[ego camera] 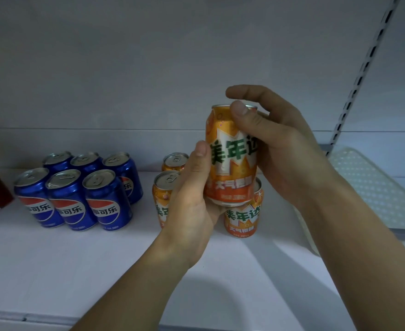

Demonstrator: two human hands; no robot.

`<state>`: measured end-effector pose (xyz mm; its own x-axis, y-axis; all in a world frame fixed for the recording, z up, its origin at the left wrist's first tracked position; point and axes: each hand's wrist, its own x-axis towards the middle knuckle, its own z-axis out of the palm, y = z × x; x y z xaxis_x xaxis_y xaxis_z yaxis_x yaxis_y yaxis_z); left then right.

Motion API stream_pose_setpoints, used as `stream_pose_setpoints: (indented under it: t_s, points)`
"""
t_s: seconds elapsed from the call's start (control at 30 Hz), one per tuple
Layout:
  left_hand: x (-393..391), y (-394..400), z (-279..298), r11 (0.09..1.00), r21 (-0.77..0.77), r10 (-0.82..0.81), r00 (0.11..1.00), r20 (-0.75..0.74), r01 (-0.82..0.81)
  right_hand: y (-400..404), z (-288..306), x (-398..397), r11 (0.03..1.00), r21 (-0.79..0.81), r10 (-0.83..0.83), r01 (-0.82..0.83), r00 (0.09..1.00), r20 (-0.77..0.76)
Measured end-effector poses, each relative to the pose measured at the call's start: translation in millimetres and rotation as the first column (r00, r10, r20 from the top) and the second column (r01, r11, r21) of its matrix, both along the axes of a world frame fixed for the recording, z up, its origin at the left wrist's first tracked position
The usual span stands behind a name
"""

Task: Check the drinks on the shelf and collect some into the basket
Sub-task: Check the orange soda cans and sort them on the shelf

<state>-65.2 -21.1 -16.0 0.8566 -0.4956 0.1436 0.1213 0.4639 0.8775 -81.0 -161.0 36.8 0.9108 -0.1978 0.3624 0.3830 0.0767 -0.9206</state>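
Both hands grip one orange can upright above the white shelf: left hand under its base and side, right hand round its top. Other orange cans stand below it; six blue cans stand to the left.

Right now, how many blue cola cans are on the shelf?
6: front row; back row. More may be hidden behind.

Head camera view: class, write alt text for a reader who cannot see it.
Both hands, left hand and right hand, hold an orange can upright above the white shelf. Three more orange cans stand beneath it, six blue cans to the left.
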Motion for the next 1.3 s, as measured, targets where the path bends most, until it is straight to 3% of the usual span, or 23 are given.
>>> stream_pose_setpoints:
  t_s: [0.1,0.2,0.33,0.4,0.47,0.57,0.77,0.93,1.07,1.17,1.23,1.3]
  points:
    - [0.4,0.5,0.4,0.999,0.025,0.049,0.998,-0.044,-0.048,-1.7,1.6,-0.9,0.999,0.019,0.046,-0.046,0.999,-0.026]
    - [-0.1,1.5,-0.6,1.000,0.026,-0.008,0.997,-0.072,0.010,-7.8,5.5,-4.6,0.991,0.007,0.132,-0.132,0.989,-0.061]
    - [0.4,3.4,1.8,0.996,-0.060,-0.067,0.994,-0.083,0.062,-11.2,7.0,-6.3,0.996,0.011,0.085,-0.085,0.996,-0.023]
    - [4.6,4.1,0.1,0.992,-0.119,-0.041,0.999,0.021,0.043,-13.5,7.7,-6.0,0.997,0.043,0.059,-0.060,0.998,0.017]
    - [8.6,4.4,-3.7,0.992,-0.084,0.107,0.973,0.203,-0.091,-18.7,9.3,-6.3,0.998,0.048,0.031,-0.033,0.999,0.032]
    - [7.1,3.4,-3.0,0.945,-0.075,0.320,0.843,0.433,-0.320,-26.5,10.0,-6.9,0.999,-0.035,0.004,-0.005,1.000,-0.019]
    - [-0.7,8.9,4.3,0.867,-0.141,0.455,0.643,0.616,-0.478,-20.6,-0.4,0.4,0.990,-0.092,-0.127,0.109,0.967,-0.219]
    - [-0.6,14.2,6.2,0.837,-0.113,0.463,0.581,0.669,-0.536,-18.3,-1.1,0.8,0.997,0.003,-0.074,0.080,0.943,-0.324]
    - [-0.8,15.9,9.5,0.848,-0.151,0.469,0.584,0.663,-0.508,-18.9,-2.0,-0.8,0.999,0.032,0.022,-0.010,0.917,-0.398]
    - [2.4,16.7,8.0,0.872,-0.159,0.461,0.667,0.585,-0.463,-18.4,-2.6,0.1,0.997,0.076,0.052,-0.025,0.924,-0.378]
    - [6.4,18.2,6.0,0.887,-0.127,0.440,0.730,0.523,-0.444,-18.8,-1.5,0.9,0.996,0.073,-0.030,0.054,0.954,-0.297]
    - [9.7,19.4,5.6,0.900,-0.065,0.405,0.771,0.491,-0.431,-19.4,2.4,-1.2,0.983,-0.036,-0.184,0.181,0.961,-0.208]
